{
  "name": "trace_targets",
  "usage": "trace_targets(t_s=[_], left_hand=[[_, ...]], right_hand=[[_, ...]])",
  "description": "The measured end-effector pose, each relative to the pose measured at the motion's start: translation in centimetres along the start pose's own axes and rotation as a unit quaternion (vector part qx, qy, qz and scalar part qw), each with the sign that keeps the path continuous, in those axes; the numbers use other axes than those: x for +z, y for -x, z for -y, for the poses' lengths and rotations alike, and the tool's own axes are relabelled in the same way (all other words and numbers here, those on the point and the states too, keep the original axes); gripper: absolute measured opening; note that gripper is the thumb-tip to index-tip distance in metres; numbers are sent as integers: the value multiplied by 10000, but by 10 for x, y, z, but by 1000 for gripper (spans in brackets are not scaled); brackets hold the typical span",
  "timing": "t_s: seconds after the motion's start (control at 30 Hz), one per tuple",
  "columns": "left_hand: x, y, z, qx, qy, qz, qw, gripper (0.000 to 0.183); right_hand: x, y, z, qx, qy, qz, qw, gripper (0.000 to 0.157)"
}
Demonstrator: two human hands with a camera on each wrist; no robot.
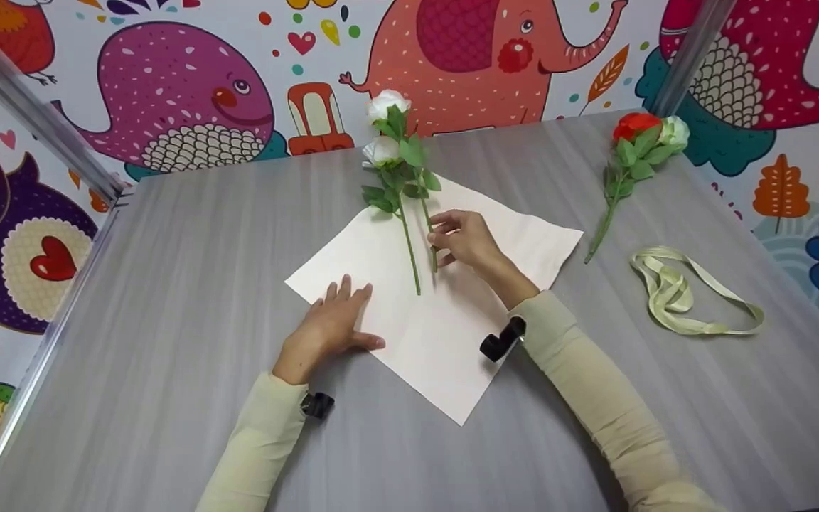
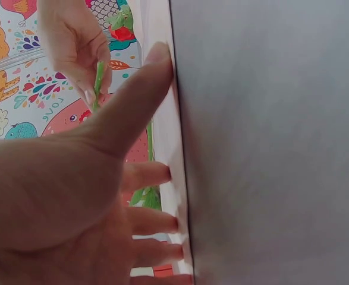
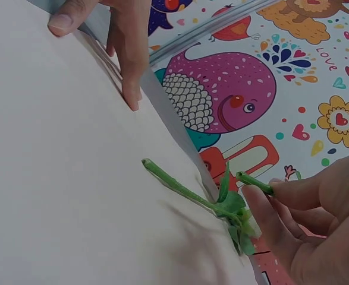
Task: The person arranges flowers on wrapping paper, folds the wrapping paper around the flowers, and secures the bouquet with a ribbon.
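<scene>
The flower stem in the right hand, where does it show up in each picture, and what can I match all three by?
Head: the stem is just above centre, right of another stem, in the right hand.
Left wrist: the stem is at upper left.
Right wrist: the stem is right of centre.
Shared landmark: the pale paper.

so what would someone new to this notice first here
Probably the wall behind the table, with its big cartoon elephant. Next, two white roses mid-table, their stems over pale paper: the right hand pinches one, the left hand touches the paper's lower left edge. The red rose near the far right corner stands out too.
</scene>
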State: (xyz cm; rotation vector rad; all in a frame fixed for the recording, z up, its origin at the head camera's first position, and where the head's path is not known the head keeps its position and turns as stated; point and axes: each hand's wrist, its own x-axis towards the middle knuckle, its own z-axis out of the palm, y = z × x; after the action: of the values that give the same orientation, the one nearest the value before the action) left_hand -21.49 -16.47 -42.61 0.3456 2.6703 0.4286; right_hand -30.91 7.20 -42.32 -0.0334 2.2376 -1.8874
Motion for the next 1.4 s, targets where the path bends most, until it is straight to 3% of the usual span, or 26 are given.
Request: trace_targets(t_s=[0.47, 0.97, 1.4], left_hand=[[0, -2, -1, -45, -11, 39, 10000, 94], [1, -3, 0, -35, 29, 43, 10000, 95], [0, -2, 0, -66, 106, 44, 9999, 95]], right_hand=[[21, -7, -6, 278, 141, -2, 9995, 36], [27, -10, -16, 522, 410, -1, 9978, 34], [30, -12, -18, 630, 533, 310, 9961, 42]])
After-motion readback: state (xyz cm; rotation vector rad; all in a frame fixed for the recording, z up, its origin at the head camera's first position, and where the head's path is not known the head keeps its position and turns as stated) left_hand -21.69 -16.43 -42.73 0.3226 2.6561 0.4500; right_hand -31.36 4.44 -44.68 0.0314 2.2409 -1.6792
